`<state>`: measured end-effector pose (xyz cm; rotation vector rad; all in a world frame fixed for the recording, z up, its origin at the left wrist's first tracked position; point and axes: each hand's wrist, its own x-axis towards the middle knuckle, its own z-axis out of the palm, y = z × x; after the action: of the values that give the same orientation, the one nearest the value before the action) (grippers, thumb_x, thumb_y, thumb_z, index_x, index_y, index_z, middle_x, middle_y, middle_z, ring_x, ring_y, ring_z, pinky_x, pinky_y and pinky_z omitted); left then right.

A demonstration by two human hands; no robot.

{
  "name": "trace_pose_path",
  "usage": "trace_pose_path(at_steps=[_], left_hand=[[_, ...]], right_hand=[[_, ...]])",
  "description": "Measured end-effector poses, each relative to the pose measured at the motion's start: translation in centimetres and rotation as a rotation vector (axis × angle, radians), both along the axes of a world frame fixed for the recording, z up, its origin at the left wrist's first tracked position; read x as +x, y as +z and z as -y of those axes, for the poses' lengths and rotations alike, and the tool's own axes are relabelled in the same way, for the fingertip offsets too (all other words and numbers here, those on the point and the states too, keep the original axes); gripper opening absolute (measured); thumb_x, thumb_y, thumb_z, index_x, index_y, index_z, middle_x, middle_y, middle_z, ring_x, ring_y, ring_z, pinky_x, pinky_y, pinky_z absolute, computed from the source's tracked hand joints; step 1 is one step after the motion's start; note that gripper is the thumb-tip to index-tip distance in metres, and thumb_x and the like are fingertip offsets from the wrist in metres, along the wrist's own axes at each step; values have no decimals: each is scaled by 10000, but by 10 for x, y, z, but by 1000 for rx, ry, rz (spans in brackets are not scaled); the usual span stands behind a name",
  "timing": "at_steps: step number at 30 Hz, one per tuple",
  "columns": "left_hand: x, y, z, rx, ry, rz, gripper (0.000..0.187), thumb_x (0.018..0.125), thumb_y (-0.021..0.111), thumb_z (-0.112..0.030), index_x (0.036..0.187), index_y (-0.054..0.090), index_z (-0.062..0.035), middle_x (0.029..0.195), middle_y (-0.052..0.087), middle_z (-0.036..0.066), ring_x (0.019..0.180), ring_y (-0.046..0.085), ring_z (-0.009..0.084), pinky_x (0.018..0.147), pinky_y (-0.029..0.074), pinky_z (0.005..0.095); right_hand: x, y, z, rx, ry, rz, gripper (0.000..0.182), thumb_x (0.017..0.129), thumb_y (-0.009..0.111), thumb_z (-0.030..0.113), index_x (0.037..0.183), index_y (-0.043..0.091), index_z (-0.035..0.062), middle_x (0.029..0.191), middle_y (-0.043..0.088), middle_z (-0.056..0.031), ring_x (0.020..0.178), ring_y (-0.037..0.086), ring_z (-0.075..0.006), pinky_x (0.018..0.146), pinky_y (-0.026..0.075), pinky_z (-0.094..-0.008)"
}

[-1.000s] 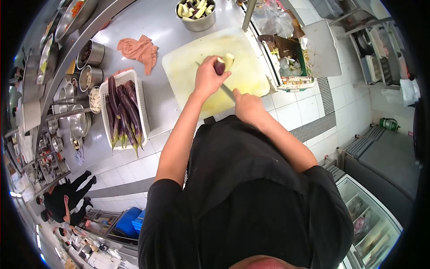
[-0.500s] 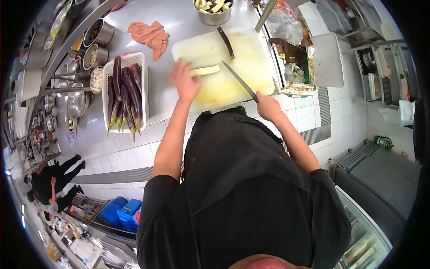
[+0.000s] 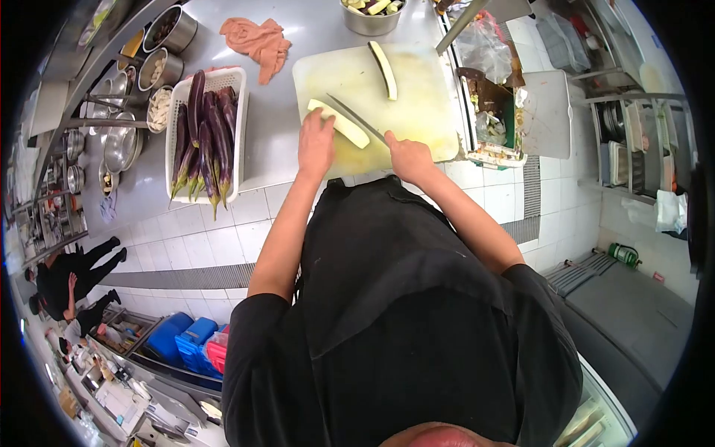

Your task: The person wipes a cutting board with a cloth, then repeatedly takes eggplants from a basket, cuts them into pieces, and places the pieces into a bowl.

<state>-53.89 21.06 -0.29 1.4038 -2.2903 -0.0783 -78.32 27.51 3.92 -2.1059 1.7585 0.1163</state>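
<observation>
Cut face up, an eggplant half (image 3: 350, 132) lies slanted on the white cutting board (image 3: 417, 138). The curled fingers of my left hand (image 3: 316, 143) grip its far-left end. In my right hand (image 3: 410, 158) is a long kitchen knife (image 3: 359, 121), held by the handle, its blade lying along the upper right side of that half with the tip toward my left fingers. Farther up the board rests a second eggplant half (image 3: 383, 71), pale flesh showing beside a strip of dark skin.
A white basket (image 3: 240, 141) of whole eggplants (image 3: 212, 138) stands left of the board. Behind are an orange cloth (image 3: 257, 46) and a metal bowl (image 3: 371, 24) of cut eggplant. Several metal pots line the left side. A waste bin (image 3: 491, 127) sits right. Other people stand far left.
My left hand has come down onto the near eggplant half, now slanted. The knife has moved left alongside it. The far half now shows its pale cut side instead of purple skin.
</observation>
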Motion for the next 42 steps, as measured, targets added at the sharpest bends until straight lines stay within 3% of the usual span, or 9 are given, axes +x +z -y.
trace_pose_path(at_steps=[2,5,10,20,29,35,37,38,42], left_hand=[[7,-8,6,37,-80,-22,437,873,769,-114,1283,640,-41,1393,542,168,1292,533,368,1025,515,448],[11,-20,12,119,-134,-169,423,853,798,-171,1223,627,-58,1324,571,143,1279,533,370,1023,520,449],[13,-27,14,76,-147,-245,422,826,833,-224,1162,620,-84,1311,578,125,1245,546,361,1013,527,452],[9,-16,16,97,-118,-317,501,783,884,-285,1176,650,-80,1291,598,126,1218,557,381,1016,514,462],[9,-26,16,64,-93,-268,555,750,903,-370,1167,657,-98,1269,615,118,1187,581,370,967,542,462],[1,2,27,118,-117,-166,421,852,832,-262,1188,656,-80,1277,617,146,1188,587,380,1042,485,490],[-17,7,49,78,-121,-216,349,892,723,-107,1231,652,-71,1326,609,152,1238,574,369,1075,455,499],[-31,11,64,84,-139,-217,349,892,723,-107,1231,652,-71,1326,609,152,1238,574,369,1075,455,499],[-97,-4,138,-152,-449,72,426,879,616,13,1287,654,-108,1383,601,121,1307,548,310,1089,446,459]], right_hand=[[1,-2,4,-11,25,-49,259,940,519,66,1195,478,61,776,720,-173,707,726,-381,608,544,-528],[3,20,9,-50,71,-124,293,927,538,65,1215,488,62,761,712,-148,687,725,-347,575,544,-489],[14,53,4,-209,217,-203,215,910,599,98,1109,522,74,679,696,-77,616,725,-274,521,537,-405],[49,50,40,21,165,-175,158,940,589,89,1080,531,42,795,741,-143,729,756,-332,627,589,-459],[-22,64,-50,147,124,-126,252,896,577,57,1136,500,46,826,733,-157,772,738,-374,670,558,-505],[-101,100,-110,410,26,-125,238,961,573,138,1178,489,87,789,717,-193,786,710,-440,682,547,-561],[-108,99,-117,377,-3,-45,235,971,579,158,1177,490,88,788,714,-202,786,704,-452,689,544,-569],[-110,99,-121,343,-18,29,234,982,586,178,1176,490,90,788,710,-211,787,697,-464,696,541,-577],[-72,51,-96,347,32,227,257,997,595,202,1214,513,91,857,706,-252,883,696,-464,757,538,-578]])
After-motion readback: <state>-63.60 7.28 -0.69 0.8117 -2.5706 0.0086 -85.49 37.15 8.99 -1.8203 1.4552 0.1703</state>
